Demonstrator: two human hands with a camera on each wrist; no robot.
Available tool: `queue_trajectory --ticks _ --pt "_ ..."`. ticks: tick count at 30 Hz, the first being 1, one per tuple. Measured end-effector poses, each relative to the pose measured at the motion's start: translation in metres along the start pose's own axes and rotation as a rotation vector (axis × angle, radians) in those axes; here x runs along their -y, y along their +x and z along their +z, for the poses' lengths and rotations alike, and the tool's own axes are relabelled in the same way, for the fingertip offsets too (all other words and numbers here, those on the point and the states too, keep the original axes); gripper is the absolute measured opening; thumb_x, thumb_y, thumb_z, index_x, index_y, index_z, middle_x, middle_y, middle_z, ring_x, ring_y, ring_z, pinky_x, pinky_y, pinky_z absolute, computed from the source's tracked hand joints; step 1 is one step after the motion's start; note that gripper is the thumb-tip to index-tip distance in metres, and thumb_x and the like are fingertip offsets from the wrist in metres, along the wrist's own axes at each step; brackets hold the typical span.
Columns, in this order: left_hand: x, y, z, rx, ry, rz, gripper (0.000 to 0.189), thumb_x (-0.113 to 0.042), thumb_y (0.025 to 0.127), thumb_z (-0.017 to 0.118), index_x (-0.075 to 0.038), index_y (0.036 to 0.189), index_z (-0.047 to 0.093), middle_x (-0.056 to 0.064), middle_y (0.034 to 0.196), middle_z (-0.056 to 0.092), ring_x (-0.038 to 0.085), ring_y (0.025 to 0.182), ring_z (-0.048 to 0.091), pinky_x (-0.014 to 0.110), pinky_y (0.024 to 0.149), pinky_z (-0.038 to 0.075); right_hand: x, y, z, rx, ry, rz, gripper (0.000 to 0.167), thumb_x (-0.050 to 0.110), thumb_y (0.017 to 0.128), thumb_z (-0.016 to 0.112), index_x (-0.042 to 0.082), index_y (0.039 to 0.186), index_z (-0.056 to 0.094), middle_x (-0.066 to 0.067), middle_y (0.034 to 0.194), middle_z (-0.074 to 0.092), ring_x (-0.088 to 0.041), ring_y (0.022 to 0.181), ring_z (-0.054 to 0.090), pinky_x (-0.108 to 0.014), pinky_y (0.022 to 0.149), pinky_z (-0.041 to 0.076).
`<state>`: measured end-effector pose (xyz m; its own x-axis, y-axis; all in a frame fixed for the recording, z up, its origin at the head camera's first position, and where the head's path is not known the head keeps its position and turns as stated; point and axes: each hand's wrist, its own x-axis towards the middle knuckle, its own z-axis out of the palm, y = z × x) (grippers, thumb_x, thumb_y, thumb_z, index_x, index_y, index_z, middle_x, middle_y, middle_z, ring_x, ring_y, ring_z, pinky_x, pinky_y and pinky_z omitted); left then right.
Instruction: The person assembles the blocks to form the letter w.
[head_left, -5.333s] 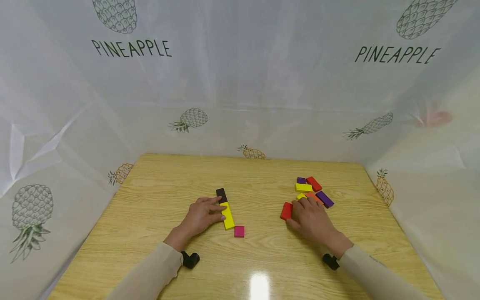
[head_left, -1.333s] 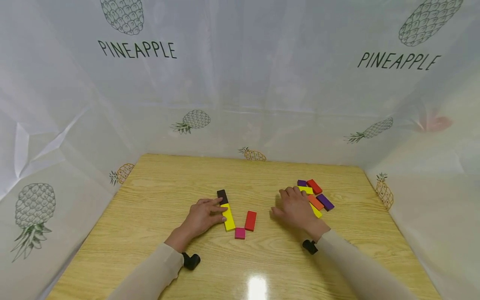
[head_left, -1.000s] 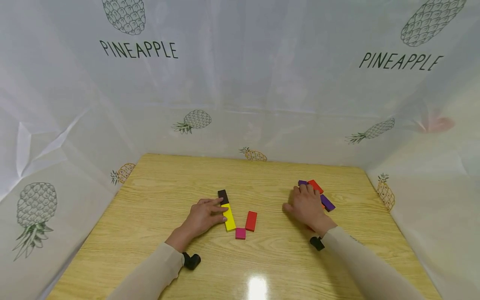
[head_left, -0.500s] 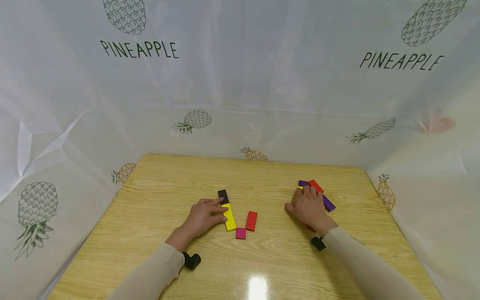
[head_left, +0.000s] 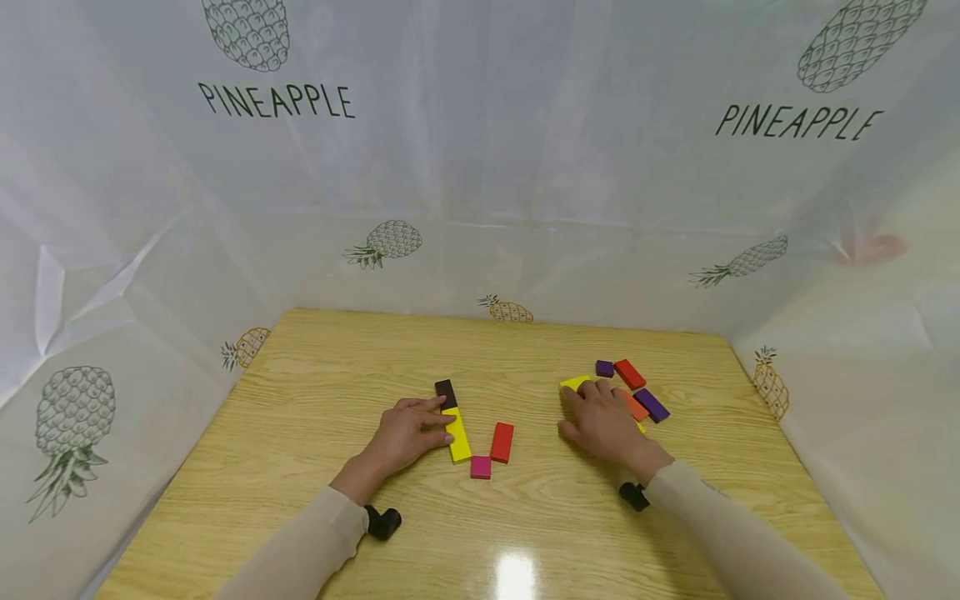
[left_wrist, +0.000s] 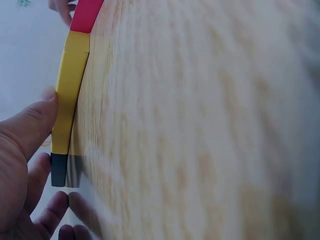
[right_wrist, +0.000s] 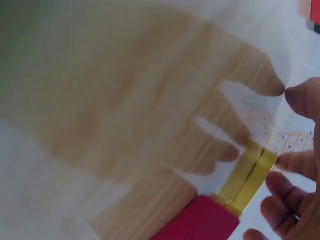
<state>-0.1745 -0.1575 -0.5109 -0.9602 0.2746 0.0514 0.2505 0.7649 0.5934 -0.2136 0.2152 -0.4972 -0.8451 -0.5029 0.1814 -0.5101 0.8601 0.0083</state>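
Note:
My left hand (head_left: 405, 433) rests on the table, its fingertips on a black block (head_left: 446, 393) and a yellow block (head_left: 459, 442) set end to end. In the left wrist view its thumb (left_wrist: 37, 117) lies along the yellow block's side. A small pink block (head_left: 481, 467) sits by the yellow one's near end, with a red block (head_left: 502, 442) close to its right. My right hand (head_left: 603, 421) touches another yellow block (head_left: 574, 382) with its fingers; in the right wrist view the thumb (right_wrist: 302, 97) is apart from that block.
Right of my right hand lie a small purple block (head_left: 604, 368), a red block (head_left: 630, 373), a longer purple block (head_left: 651, 406) and a partly covered orange block (head_left: 636, 406). A yellow edge (head_left: 641, 427) shows under the hand. White pineapple-print sheeting (head_left: 480, 167) surrounds the wooden table (head_left: 375, 350).
A red block has gone from the right group to beside the pink block. My right hand then returned to the group and slid a yellow block leftward. My left hand stayed put.

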Motion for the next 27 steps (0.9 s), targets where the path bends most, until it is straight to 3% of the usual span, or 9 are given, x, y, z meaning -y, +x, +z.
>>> queue_trajectory --ticks 8,13,20,27 --pt "-0.001 -0.001 0.000 0.001 0.002 0.000 0.035 -0.037 0.096 0.078 -0.025 0.129 0.079 0.002 0.156 0.058 0.035 0.143 0.049 0.066 0.113 0.033 0.009 -0.007 -0.001 0.024 0.037 -0.123 0.054 0.042 0.098 0.072 0.019 0.146 0.066 -0.006 0.115 0.063 -0.028 0.104 0.051 -0.047 0.085 0.042" --pt "-0.001 -0.002 -0.001 0.003 0.001 -0.001 0.034 -0.036 0.096 0.078 -0.025 0.128 0.079 0.001 0.156 0.058 0.035 0.142 0.050 0.066 0.113 0.033 0.006 -0.012 0.000 -0.001 0.082 -0.172 0.050 0.043 0.097 0.072 0.021 0.141 0.070 -0.004 0.115 0.063 -0.026 0.104 0.050 -0.045 0.085 0.041" --pt "-0.002 -0.002 -0.001 0.002 0.000 -0.003 0.033 -0.036 0.096 0.078 -0.025 0.127 0.080 0.001 0.156 0.058 0.035 0.141 0.051 0.066 0.112 0.035 0.007 -0.008 -0.003 -0.059 0.083 -0.075 0.064 0.052 0.096 0.073 0.004 0.137 0.066 -0.014 0.122 0.064 -0.035 0.110 0.054 -0.053 0.090 0.043" --pt "-0.003 -0.002 -0.002 0.011 0.000 -0.010 0.034 -0.037 0.096 0.078 -0.024 0.128 0.079 0.002 0.156 0.058 0.035 0.143 0.049 0.067 0.114 0.032 0.008 0.001 0.000 -0.085 0.028 0.013 0.060 0.055 0.093 0.072 0.001 0.118 0.067 -0.016 0.111 0.063 -0.035 0.100 0.053 -0.046 0.079 0.040"
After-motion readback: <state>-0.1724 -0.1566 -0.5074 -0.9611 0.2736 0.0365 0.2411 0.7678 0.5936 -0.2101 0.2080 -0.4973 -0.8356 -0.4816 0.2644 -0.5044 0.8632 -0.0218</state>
